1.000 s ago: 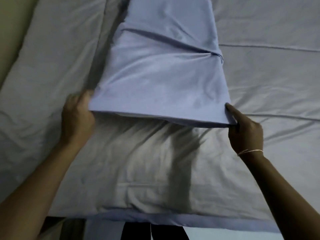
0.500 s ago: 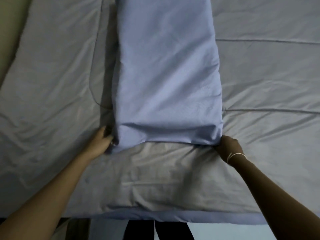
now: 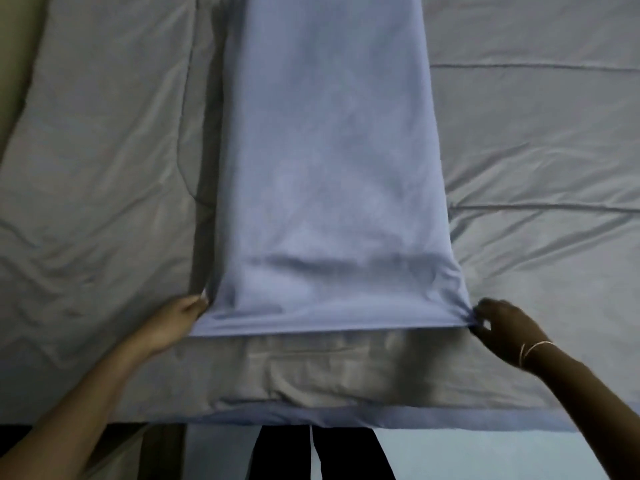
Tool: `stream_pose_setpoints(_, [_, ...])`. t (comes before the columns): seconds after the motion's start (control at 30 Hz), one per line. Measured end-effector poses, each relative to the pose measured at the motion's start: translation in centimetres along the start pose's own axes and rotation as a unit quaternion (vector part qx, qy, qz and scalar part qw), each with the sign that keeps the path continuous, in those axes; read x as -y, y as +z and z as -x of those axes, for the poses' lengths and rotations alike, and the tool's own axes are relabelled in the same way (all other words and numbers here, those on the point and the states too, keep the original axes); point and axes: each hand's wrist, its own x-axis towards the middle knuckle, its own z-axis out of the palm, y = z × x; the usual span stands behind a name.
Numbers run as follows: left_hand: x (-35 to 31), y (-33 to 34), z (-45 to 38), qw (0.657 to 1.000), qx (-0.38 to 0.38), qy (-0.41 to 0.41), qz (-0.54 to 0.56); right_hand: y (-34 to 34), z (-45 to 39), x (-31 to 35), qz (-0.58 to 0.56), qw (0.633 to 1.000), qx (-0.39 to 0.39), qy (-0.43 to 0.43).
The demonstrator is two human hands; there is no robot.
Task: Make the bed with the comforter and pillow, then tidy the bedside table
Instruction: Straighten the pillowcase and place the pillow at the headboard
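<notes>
Blue comforter point(image 3: 329, 168): lay as folded strip along grey bed point(image 3: 536, 168) | our left hand point(image 3: 173, 322): pinched its near left corner | our right hand point(image 3: 502, 323): pinched near right corner, bangles point(image 3: 533, 351) at wrist

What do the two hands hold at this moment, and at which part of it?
Both hold the folded blue cloth by its near corners: left hand at the left corner, right hand at the right. It lies on the grey comforter.
</notes>
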Motion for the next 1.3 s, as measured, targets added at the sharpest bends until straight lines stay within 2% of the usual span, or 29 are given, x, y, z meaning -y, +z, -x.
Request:
stream_pose_setpoints(0.07, [0.0,-0.4,-0.1,0.996,0.05,-0.011,-0.073,-0.7,0.0,0.2,0.088,0.986,0.139,0.027])
stream_pose_setpoints(0.1, [-0.5,-1.0,0.2,0.995,0.042,-0.018,-0.094,-1.7,-0.3,0.5,0.088,0.976,0.191,0.055])
stream_pose_setpoints(0.13, [-1.2,-1.7,0.1,0.992,0.007,-0.007,-0.125,-2.7,-0.6,0.8,0.066,0.971,0.214,0.081])
stream_pose_setpoints(0.17, [-2.1,-2.2,0.1,0.989,-0.061,-0.001,-0.136,-3.8,-1.0,1.1,0.041,0.973,0.203,0.097])
stream_pose_setpoints(0.2, [-3.5,-2.6,0.0,0.98,-0.146,0.011,-0.135,-5.1,-1.3,1.6,0.021,0.983,0.15,0.101])
stream_pose_setpoints(0.23, [-5.3,-2.7,0.1,0.964,-0.234,0.036,-0.12,-6.2,-2.1,2.5,-0.005,0.994,0.056,0.097])
stream_pose_setpoints(0.27, [-7.6,-2.6,0.0,0.941,-0.312,0.085,-0.096,-6.9,-3.1,3.6,-0.041,0.993,-0.07,0.088])
stream_pose_setpoints(0.3, [-10.0,-2.3,-0.2,0.921,-0.354,0.139,-0.081,-7.4,-4.1,5.4,-0.088,0.974,-0.2,0.065])
stream_pose_setpoints(0.33, [-12.3,-1.7,-0.8,0.907,-0.366,0.193,-0.078,-7.6,-5.4,7.7,-0.126,0.944,-0.305,0.032])
stream_pose_setpoints(0.37, [-14.6,-0.8,-1.5,0.896,-0.361,0.242,-0.091,-7.7,-6.8,10.4,-0.144,0.918,-0.37,0.0])
stream_pose_setpoints(0.4, [-16.5,0.4,-2.4,0.89,-0.348,0.271,-0.114,-7.7,-8.1,13.0,-0.14,0.907,-0.397,-0.034])
stream_pose_setpoints(0.43, [-17.9,1.6,-3.0,0.891,-0.333,0.276,-0.139,-7.3,-9.3,15.5,-0.129,0.913,-0.381,-0.065])
stream_pose_setpoints(0.5, [-19.0,3.5,-4.4,0.896,-0.327,0.24,-0.181,-6.2,-11.0,18.7,-0.097,0.946,-0.296,-0.09])
stream_pose_setpoints(0.53, [-18.5,4.1,-4.9,0.896,-0.33,0.219,-0.2,-5.6,-11.6,19.0,-0.065,0.959,-0.262,-0.088])
stream_pose_setpoints(0.6, [-16.5,4.3,-5.8,0.89,-0.353,0.194,-0.215,-4.8,-12.5,17.0,-0.014,0.968,-0.242,-0.069])
stream_pose_setpoints(0.7, [-13.8,3.3,-6.3,0.906,-0.392,0.091,-0.131,-5.3,-13.2,12.0,-0.039,0.965,-0.255,0.037])
stream_pose_setpoints(0.77, [-13.7,2.3,-6.1,0.903,-0.423,0.014,-0.078,-6.5,-13.7,9.6,-0.084,0.951,-0.268,0.129])
stream_pose_setpoints(0.8, [-14.4,1.9,-6.0,0.895,-0.439,0.026,-0.082,-7.2,-14.1,9.2,-0.093,0.941,-0.288,0.154])
stream_pose_setpoints(0.83, [-15.6,1.7,-6.1,0.885,-0.448,0.072,-0.101,-8.0,-14.8,9.5,-0.088,0.935,-0.311,0.148])
stream_pose_setpoints(0.9, [-19.3,1.4,-7.0,0.862,-0.441,0.197,-0.156,-9.8,-16.6,11.9,-0.06,0.935,-0.342,0.071])
stream_pose_setpoints(0.97, [-23.1,1.4,-8.9,0.846,-0.409,0.273,-0.206,-10.9,-18.9,15.1,-0.03,0.945,-0.323,-0.041])
stream_pose_setpoints(1.03, [-24.7,0.6,-11.3,0.85,-0.378,0.273,-0.246,-11.2,-21.3,16.8,0.004,0.948,-0.295,-0.115])
stream_pose_setpoints(1.07, [-24.7,-0.3,-12.5,0.854,-0.373,0.255,-0.258,-11.7,-22.5,16.6,0.017,0.947,-0.299,-0.119])
stream_pose_setpoints(1.17, [-23.4,-2.8,-15.0,0.857,-0.401,0.21,-0.244,-14.6,-26.4,12.6,-0.029,0.944,-0.326,-0.032])
stream_pose_setpoints(1.23, [-23.0,-3.1,-15.0,0.857,-0.407,0.206,-0.238,-16.4,-27.6,9.8,-0.09,0.944,-0.312,0.062])
stream_pose_setpoints(1.3, [-23.1,-2.6,-15.0,0.852,-0.418,0.209,-0.236,-18.0,-28.4,9.1,-0.091,0.932,-0.331,0.116])
